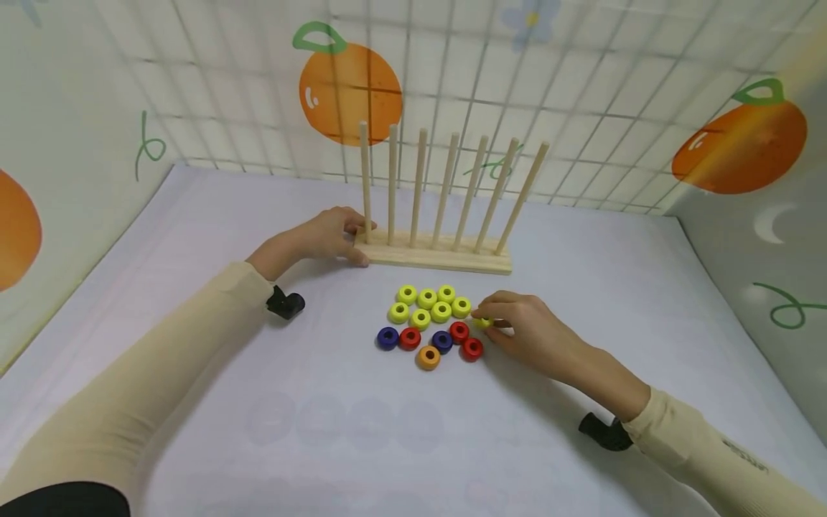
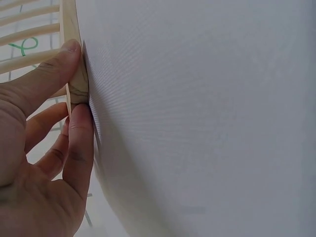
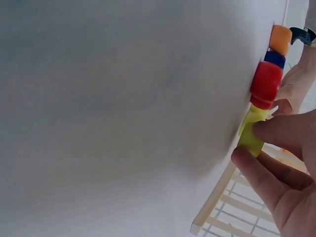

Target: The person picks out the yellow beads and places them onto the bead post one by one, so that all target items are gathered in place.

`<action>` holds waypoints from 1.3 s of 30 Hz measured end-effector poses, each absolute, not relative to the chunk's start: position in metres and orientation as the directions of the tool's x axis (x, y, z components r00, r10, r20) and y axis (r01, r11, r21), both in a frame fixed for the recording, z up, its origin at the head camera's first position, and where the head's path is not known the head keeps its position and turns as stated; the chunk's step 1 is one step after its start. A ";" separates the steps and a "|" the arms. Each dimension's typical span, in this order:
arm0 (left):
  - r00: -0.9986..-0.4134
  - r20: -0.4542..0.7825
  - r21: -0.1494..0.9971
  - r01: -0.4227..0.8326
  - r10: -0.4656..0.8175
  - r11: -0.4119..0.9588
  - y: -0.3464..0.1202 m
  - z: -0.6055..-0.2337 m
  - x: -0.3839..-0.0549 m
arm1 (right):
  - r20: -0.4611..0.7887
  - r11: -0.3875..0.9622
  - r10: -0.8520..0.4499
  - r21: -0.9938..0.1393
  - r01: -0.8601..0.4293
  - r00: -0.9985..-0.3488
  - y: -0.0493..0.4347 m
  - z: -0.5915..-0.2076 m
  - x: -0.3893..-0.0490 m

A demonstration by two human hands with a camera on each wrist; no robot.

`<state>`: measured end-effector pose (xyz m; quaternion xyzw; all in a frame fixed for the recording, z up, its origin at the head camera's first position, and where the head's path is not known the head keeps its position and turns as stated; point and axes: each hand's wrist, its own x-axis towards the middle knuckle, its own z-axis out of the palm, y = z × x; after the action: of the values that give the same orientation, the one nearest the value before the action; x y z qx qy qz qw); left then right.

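A wooden peg rack (image 1: 446,258) with several upright pegs stands at the back of the table. My left hand (image 1: 323,234) grips its left end; in the left wrist view the thumb lies on the side of the base (image 2: 74,29) and the fingers are at its end. On the right, my right hand (image 1: 539,334) pinches a yellow ring (image 3: 252,140) between thumb and fingers, at the right edge of a cluster of rings. Several other yellow rings (image 1: 427,299) lie between that hand and the rack, flat on the table.
Nearer to me are three red rings (image 1: 410,338), two dark blue rings (image 1: 388,338) and one orange ring (image 1: 428,357). A white cloth (image 1: 323,445) covers the table. Behind the rack rises a wall panel with a grid and printed oranges (image 1: 352,90).
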<state>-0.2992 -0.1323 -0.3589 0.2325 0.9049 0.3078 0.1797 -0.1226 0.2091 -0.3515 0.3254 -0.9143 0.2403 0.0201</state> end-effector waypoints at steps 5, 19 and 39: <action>-0.829 -0.184 0.635 0.309 0.527 0.708 -0.133 -0.359 -0.297 | 0.218 0.679 -0.567 -0.424 -0.600 -0.795 0.213 -0.345 -0.123; -0.827 -0.173 0.645 0.315 0.534 0.697 -0.136 -0.361 -0.297 | 0.380 0.639 -0.521 -0.420 -0.645 -0.764 0.221 -0.311 -0.132; -0.823 -0.168 0.636 0.330 0.542 0.698 -0.134 -0.363 -0.299 | 0.514 0.652 -0.542 -0.241 -0.719 -0.665 0.198 -0.269 -0.152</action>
<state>-0.2985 -0.1342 -0.3632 0.2408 0.9048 0.3050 0.1740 -0.1522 0.1982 -0.2694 0.3558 -0.8859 0.2177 0.2027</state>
